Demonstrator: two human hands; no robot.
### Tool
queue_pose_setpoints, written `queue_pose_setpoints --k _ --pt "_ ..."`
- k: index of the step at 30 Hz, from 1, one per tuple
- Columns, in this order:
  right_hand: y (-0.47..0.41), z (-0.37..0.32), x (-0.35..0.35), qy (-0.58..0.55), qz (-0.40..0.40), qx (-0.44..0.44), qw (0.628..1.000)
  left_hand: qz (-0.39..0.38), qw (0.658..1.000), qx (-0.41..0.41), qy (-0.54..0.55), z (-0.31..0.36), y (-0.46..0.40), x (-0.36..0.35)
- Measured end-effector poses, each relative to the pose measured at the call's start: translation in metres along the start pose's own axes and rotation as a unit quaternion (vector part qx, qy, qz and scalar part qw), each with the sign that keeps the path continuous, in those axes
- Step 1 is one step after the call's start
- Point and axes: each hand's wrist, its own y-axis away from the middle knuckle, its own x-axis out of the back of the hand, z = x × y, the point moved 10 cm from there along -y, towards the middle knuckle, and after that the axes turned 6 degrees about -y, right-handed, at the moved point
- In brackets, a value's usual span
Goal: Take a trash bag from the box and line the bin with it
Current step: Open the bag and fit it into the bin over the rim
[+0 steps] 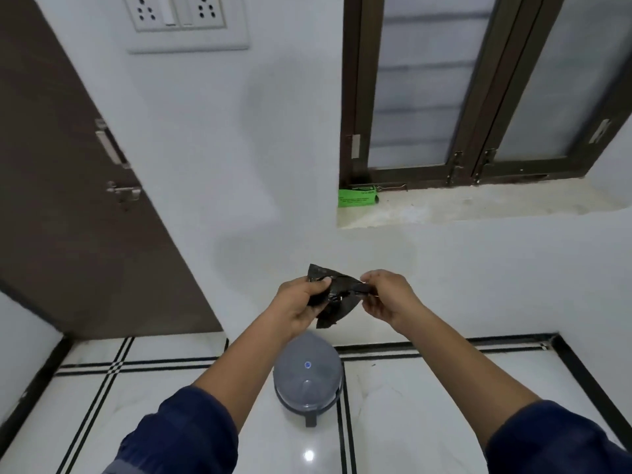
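A folded black trash bag is held in front of me at chest height, partly pulled apart. My left hand pinches its left side and my right hand pinches its right edge. Below my hands a grey pedal bin stands on the floor with its domed lid shut. A green box lies at the left end of the window sill, above and to the right of my hands.
A stone window sill runs under a dark-framed window. A brown door with a latch is at the left. White floor tiles with black lines surround the bin. A switch panel is high on the wall.
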Motion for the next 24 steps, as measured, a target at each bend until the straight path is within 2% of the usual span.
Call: queue_pose_setpoints --k 3,5,7,9,11,13,15,17,19,21,22,23,24 --pt "0.032 -0.002 -0.011 0.177 -0.029 0.016 0.984 0.113 0.989 -0.054 -0.081 -0.001 0.016 0.029" --pt "0.058 -0.006 -0.031 0.214 -0.093 0.061 0.970 0.177 0.965 -0.090 -0.172 0.004 0.032 0.041" --pt "0.082 -0.005 -0.053 0.260 -0.157 0.116 0.946 0.199 0.943 -0.120 -0.237 0.012 0.050 0.041" --pt "0.091 -0.001 -0.059 0.289 -0.146 0.151 0.934 0.200 0.934 -0.135 -0.265 0.017 0.066 0.041" --pt "0.089 0.013 -0.057 0.202 -0.131 0.105 0.965 0.185 0.937 -0.127 -0.266 0.015 0.078 0.045" --pt "0.088 0.037 -0.058 0.063 -0.126 0.009 0.990 0.151 0.949 -0.103 -0.257 0.001 0.085 0.054" --pt "0.085 0.053 -0.058 -0.037 -0.095 -0.054 0.993 0.122 0.953 -0.082 -0.266 -0.018 0.089 0.068" --pt "0.082 0.058 -0.058 -0.095 -0.065 -0.077 0.990 0.101 0.943 -0.062 -0.310 -0.031 0.090 0.085" --pt "0.078 0.061 -0.061 -0.088 -0.053 -0.071 0.992 0.091 0.916 -0.031 -0.389 -0.038 0.089 0.101" --pt "0.078 0.063 -0.069 -0.040 -0.055 -0.051 0.996 0.094 0.830 -0.036 -0.549 -0.028 0.085 0.110" --pt "0.078 0.064 -0.074 -0.014 -0.059 -0.039 0.997 0.114 0.792 -0.069 -0.596 -0.015 0.083 0.110" --pt "0.078 0.065 -0.079 0.011 -0.064 -0.025 0.998 0.138 0.783 -0.120 -0.595 0.003 0.085 0.109" --pt "0.078 0.065 -0.085 0.034 -0.071 -0.008 0.997 0.142 0.806 -0.167 -0.550 0.019 0.088 0.105"
